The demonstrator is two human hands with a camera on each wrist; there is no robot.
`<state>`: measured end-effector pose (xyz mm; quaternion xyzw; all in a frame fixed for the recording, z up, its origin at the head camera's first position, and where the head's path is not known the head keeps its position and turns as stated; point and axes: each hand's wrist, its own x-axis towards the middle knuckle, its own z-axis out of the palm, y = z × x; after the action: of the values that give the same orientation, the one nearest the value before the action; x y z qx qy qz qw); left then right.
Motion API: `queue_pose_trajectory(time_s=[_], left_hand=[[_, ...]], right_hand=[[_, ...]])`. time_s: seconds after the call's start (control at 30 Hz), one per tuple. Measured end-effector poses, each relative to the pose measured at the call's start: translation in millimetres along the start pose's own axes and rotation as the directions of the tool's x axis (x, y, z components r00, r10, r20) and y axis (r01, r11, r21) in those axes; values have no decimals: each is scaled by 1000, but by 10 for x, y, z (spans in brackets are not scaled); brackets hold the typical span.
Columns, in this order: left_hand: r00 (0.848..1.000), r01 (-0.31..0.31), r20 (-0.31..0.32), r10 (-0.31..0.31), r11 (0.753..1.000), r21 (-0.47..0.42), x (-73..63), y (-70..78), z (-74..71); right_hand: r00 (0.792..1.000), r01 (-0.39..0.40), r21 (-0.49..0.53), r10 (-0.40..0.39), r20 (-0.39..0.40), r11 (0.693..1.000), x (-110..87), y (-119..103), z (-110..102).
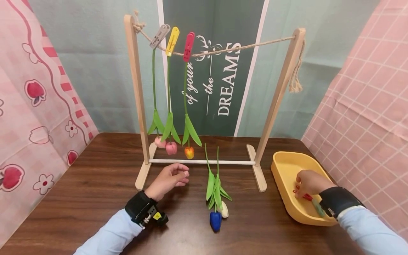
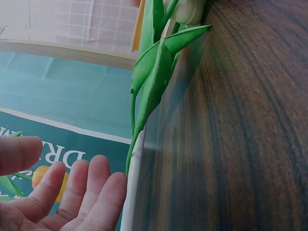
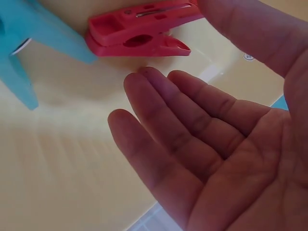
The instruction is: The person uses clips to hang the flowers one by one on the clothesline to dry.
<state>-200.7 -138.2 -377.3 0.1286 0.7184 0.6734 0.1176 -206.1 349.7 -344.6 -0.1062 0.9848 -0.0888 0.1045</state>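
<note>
My right hand [image 1: 310, 182] reaches into the yellow basket [image 1: 280, 166]. Its fingers are extended beside a red clothespin [image 3: 139, 30], and the thumb overlaps one end of that clip in the right wrist view. A light blue clothespin [image 3: 38, 33] lies near it in the basket. My left hand [image 1: 172, 179] hovers over the table with loosely bent fingers and holds nothing. Just above it hang an orange-yellow tulip [image 1: 189, 152] and two pink tulips [image 1: 171, 148], heads down. To its right, a blue tulip [image 1: 215, 221] and a white tulip [image 1: 224, 209] lie on the table.
A wooden stand [image 1: 135, 85] with a rope [image 1: 248, 46] strung across its posts rises at the back. Grey [image 1: 160, 36], yellow [image 1: 173, 41] and red [image 1: 189, 46] clothespins grip the hanging stems on the rope. A white bar [image 1: 229, 162] joins the stand's feet.
</note>
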Motion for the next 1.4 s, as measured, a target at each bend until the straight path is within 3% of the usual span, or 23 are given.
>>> queue_pose_trajectory(time_s=[0.43,1.4], left_hand=[[1000,2,10,-2,1000,0,1,-8,1],[1000,-8,1,8,1000,8,3,-5,-1]], right_hand=[[1000,-17,74,16,23,997,-45,-17,99],[1000,-10,57,10,3,998,-62,-71,73]])
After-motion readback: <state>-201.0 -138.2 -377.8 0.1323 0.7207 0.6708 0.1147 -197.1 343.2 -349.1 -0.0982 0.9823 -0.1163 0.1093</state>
